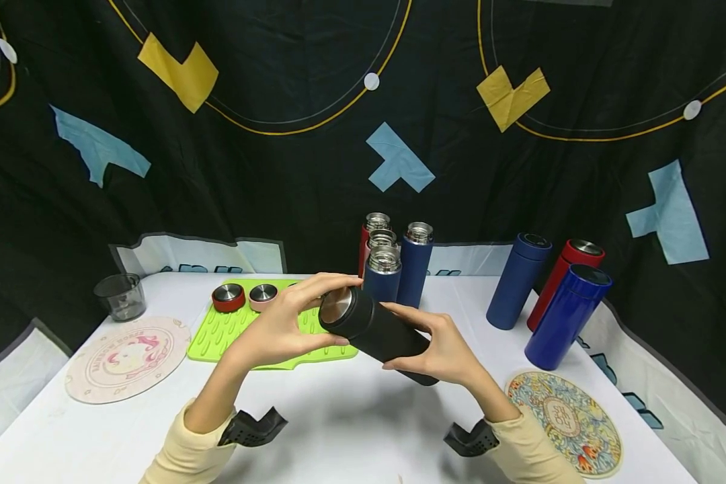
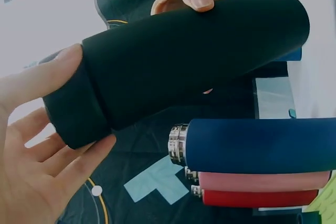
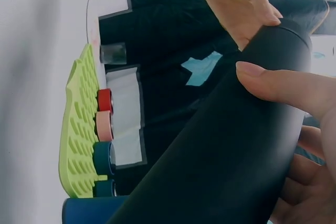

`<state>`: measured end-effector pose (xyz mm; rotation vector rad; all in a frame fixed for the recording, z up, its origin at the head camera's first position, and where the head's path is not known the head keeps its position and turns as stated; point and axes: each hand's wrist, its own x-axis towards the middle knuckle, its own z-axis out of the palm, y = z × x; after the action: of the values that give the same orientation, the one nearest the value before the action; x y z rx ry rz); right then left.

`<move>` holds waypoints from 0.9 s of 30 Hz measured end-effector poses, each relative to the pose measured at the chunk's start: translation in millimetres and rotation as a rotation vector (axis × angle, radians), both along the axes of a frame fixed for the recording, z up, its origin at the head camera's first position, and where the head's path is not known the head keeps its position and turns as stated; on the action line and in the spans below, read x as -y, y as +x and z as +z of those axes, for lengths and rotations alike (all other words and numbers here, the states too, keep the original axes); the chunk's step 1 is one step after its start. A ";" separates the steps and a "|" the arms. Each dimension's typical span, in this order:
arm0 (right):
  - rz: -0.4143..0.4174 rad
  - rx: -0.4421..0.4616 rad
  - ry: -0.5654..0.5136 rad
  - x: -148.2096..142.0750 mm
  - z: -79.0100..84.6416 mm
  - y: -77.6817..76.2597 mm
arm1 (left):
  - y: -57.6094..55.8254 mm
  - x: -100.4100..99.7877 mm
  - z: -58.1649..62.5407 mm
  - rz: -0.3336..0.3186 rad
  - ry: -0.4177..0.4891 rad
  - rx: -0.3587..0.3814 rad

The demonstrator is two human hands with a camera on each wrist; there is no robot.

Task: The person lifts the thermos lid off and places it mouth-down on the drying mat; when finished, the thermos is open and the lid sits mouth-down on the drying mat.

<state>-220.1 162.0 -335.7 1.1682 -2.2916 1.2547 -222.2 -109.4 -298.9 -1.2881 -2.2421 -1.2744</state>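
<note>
Black cloth (image 1: 278, 195) is hanging behind a white table (image 1: 327, 447). Over the table, a black bottle (image 1: 396, 339) is slanting in the air between two hands. The left hand (image 1: 287, 319) is pinching its lid (image 1: 358, 312) between thumb and fingers — the right hand (image 1: 438, 343) is holding the other end the same way. Four open-topped bottles (image 1: 382, 285) are standing behind, and red (image 1: 228, 300) and pink lids (image 1: 260, 298) are resting on a green mat (image 1: 202, 346).
</note>
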 end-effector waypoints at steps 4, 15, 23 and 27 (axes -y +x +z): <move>-0.009 -0.009 0.011 1.0 11.0 9.3 | 0.9 -1.0 -0.1 0.012 -0.004 -0.014; -0.063 -0.044 0.015 1.2 5.6 7.7 | 2.9 -6.6 -3.2 0.096 -0.014 -0.034; -0.110 -0.131 0.001 -5.0 -18.6 -12.6 | 4.4 -14.0 -5.9 0.257 0.014 -0.040; -0.128 -0.191 0.015 -5.0 -19.0 -14.7 | 5.2 -15.3 -7.2 0.330 0.025 0.000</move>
<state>-234.8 167.0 -354.7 1.0772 -2.2004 1.0349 -216.9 -94.1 -306.1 -0.8612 -2.3091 -1.1734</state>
